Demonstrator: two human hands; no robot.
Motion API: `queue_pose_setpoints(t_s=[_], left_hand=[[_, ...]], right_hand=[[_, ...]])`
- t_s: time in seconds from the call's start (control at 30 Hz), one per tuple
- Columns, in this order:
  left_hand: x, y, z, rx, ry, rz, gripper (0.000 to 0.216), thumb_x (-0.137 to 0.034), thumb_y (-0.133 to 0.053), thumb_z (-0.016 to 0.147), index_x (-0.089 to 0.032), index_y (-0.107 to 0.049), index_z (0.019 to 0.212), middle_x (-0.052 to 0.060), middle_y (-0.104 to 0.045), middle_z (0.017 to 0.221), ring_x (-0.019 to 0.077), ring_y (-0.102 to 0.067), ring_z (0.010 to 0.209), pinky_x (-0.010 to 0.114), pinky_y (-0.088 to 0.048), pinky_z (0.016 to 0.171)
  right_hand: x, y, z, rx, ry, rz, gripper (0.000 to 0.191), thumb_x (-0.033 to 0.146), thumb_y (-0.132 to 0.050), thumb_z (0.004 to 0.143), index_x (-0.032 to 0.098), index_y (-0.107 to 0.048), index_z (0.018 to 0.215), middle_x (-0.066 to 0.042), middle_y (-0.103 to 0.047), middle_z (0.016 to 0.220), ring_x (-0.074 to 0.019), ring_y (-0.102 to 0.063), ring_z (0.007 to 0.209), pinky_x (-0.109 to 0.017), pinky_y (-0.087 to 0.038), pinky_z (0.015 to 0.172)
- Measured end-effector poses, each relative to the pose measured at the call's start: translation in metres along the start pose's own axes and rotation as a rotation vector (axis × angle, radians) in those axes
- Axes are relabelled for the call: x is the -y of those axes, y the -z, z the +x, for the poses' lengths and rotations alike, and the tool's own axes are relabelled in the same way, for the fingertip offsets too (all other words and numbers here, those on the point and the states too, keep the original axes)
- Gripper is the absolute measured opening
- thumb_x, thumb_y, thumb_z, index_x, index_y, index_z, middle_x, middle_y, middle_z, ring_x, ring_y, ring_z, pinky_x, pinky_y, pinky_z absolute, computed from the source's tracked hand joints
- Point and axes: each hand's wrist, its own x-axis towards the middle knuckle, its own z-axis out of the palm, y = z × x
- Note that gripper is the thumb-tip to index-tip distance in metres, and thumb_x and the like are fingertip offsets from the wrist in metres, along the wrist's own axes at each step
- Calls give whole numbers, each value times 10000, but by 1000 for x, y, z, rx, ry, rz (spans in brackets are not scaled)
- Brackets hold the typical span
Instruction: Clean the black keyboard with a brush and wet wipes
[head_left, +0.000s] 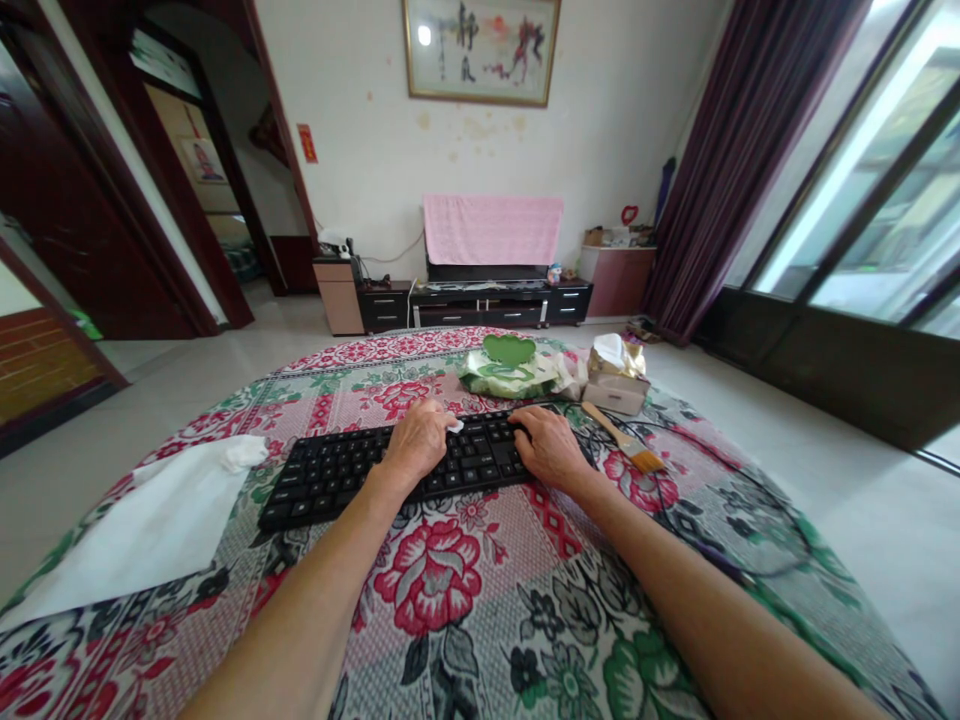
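Note:
A black keyboard [352, 470] lies across a table covered by a floral cloth [450, 600]. My left hand [416, 440] rests on the keys near the middle, fingers curled around a small white wad [455, 426] that shows at its fingertips. My right hand [550, 443] sits on the keyboard's right end, fingers bent down over its edge and gripping it.
A white tissue sheet [157, 515] lies left of the keyboard. Behind the keyboard are a green wet-wipe pack [506, 368] and a tissue box [616, 385]. A wooden-handled brush [626, 440] and the keyboard's black cable [750, 520] lie at right.

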Motion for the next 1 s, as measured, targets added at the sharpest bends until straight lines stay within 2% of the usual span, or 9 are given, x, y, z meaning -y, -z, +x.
queue_pose_setpoints(t_s=[0.1, 0.33, 0.57, 0.83, 0.9, 1.0], left_hand=[[1, 5, -2, 40, 47, 52, 336, -140, -457, 868, -279, -759, 916, 55, -626, 930, 204, -553, 923, 297, -456, 804], [19, 24, -4, 105, 167, 129, 324, -111, -485, 817, -270, -765, 855, 55, -633, 869, 209, -572, 909, 302, -460, 800], [7, 11, -1, 66, 23, 65, 351, -131, -445, 867, -283, -755, 928, 50, -637, 913, 189, -570, 911, 297, -454, 843], [19, 25, -6, 123, 178, 125, 342, -105, -485, 803, -290, -762, 881, 49, -639, 896, 204, -579, 913, 295, -465, 804], [21, 25, -7, 105, 181, 132, 345, -101, -480, 797, -285, -765, 864, 49, -637, 889, 202, -577, 904, 294, -470, 797], [18, 19, -8, 50, 110, 95, 360, -91, -462, 809, -273, -763, 885, 51, -640, 888, 191, -568, 896, 298, -463, 849]], right_hand=[[0, 0, 0, 3, -1, -3, 292, 209, -440, 861, 186, -648, 1064, -73, -649, 1130, -218, -554, 1055, -337, -364, 922], [1, 0, 0, 0, 0, 3, 297, 203, -445, 854, 181, -648, 1069, -77, -646, 1139, -217, -554, 1059, -341, -367, 926], [0, 0, 0, 5, 0, -4, 295, 207, -445, 856, 185, -647, 1070, -79, -647, 1134, -212, -555, 1054, -336, -369, 926], [0, 0, 1, 11, -5, -9, 293, 209, -445, 858, 185, -650, 1066, -75, -645, 1136, -214, -558, 1045, -336, -370, 917], [0, 1, 0, 11, -7, -13, 291, 212, -448, 859, 187, -650, 1066, -74, -644, 1135, -215, -557, 1044, -337, -371, 912], [1, 1, 0, 12, -6, -16, 290, 212, -448, 860, 190, -648, 1069, -75, -642, 1138, -213, -555, 1048, -333, -370, 911]])
